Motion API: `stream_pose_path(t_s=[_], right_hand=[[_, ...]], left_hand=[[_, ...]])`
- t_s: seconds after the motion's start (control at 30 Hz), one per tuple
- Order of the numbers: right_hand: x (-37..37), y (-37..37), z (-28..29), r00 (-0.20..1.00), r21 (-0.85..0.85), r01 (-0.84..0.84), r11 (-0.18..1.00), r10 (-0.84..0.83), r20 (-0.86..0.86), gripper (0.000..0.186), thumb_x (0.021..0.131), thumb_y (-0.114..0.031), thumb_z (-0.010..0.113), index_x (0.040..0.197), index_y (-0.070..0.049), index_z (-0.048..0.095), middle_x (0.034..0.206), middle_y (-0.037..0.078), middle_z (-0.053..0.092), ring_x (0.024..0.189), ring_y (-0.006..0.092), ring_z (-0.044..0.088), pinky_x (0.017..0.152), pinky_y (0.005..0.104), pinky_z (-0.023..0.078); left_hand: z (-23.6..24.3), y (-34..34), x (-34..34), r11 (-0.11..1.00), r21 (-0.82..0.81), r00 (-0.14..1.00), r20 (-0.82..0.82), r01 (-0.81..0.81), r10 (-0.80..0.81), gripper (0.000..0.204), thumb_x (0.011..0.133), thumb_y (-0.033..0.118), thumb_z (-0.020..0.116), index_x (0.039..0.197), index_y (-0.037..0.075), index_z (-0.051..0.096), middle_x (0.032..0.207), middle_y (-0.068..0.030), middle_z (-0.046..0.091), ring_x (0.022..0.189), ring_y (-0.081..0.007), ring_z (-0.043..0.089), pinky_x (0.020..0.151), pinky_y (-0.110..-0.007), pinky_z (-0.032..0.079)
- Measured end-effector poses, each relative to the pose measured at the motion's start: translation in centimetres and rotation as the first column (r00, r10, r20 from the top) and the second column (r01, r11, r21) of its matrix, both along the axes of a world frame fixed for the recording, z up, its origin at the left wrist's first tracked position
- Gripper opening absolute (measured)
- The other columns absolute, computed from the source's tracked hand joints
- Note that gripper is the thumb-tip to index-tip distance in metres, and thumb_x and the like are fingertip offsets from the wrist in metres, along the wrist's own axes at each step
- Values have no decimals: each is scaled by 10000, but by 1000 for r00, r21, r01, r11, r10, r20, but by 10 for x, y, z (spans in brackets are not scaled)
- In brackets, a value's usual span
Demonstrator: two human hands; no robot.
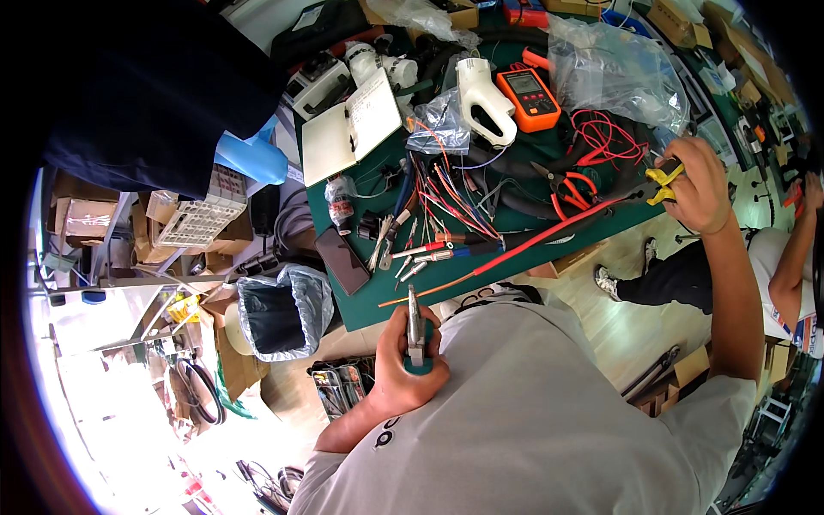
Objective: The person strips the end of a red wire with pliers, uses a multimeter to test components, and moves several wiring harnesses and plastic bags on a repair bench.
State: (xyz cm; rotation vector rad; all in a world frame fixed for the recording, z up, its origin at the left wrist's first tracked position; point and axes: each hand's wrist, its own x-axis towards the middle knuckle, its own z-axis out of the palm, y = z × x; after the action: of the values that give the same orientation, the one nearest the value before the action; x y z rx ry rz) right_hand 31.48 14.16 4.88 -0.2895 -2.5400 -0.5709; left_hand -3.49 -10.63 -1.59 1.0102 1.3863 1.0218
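My left hand [403, 365] is closed around silver pliers with a green grip [415, 330], near the table's front edge. Their jaws meet the bare copper end of a long red cable [536, 239]. That cable slants up to the right across the table. At the right edge, my right hand [699, 184] grips a yellow-handled hand tool [663, 180]. Its dark jaws are at the cable's far red end; whether they bite on it I cannot tell. Red-handled pliers [573, 190] lie just beyond the cable. Loose wires [455, 202] and metal connectors [433, 256] lie nearer the left hand.
An orange multimeter [529, 99], a white handheld casing [485, 99] and an open notebook [352, 129] crowd the green table [365, 313]. A phone [342, 259] lies by its left edge, above a lined bin [283, 311]. Another person [772, 266] sits at the right.
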Motion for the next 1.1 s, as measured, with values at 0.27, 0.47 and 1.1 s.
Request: stream_pose_path(t_s=[0.27, 0.47, 1.1], right_hand=[[-12, -5, -9, 998, -24, 63, 998, -63, -27, 409, 428, -100, 777, 646, -6, 443, 1031, 181, 568, 806, 354, 592, 659, 415, 502], [9, -8, -7, 995, -20, 95, 995, -95, -11, 382, 420, -99, 766, 665, 2, 490, 1048, 194, 568, 812, 359, 582, 665, 429, 494], [-1, -28, -26, 945, -290, 235, 928, -287, -153, 338, 527, -18, 787, 750, 20, 535, 1045, 183, 568, 835, 352, 603, 683, 400, 496]], left_hand=[[-10, 9, -6, 998, -14, 995, 80, -55, 56, 310, 697, -58, 517, 992, 22, 467, 756, -10, 461, 680, -71, 429, 614, -215, 366], [-9, 18, 2, 999, 23, 1000, 6, -24, 24, 350, 699, -57, 545, 1033, 19, 474, 764, -9, 468, 697, -72, 436, 615, -219, 382], [3, 42, -8, 973, 128, 941, 307, -190, 143, 883, 567, 64, 478, 1424, -68, 311, 1296, -247, 518, 1201, -334, 521, 1082, -460, 367]])
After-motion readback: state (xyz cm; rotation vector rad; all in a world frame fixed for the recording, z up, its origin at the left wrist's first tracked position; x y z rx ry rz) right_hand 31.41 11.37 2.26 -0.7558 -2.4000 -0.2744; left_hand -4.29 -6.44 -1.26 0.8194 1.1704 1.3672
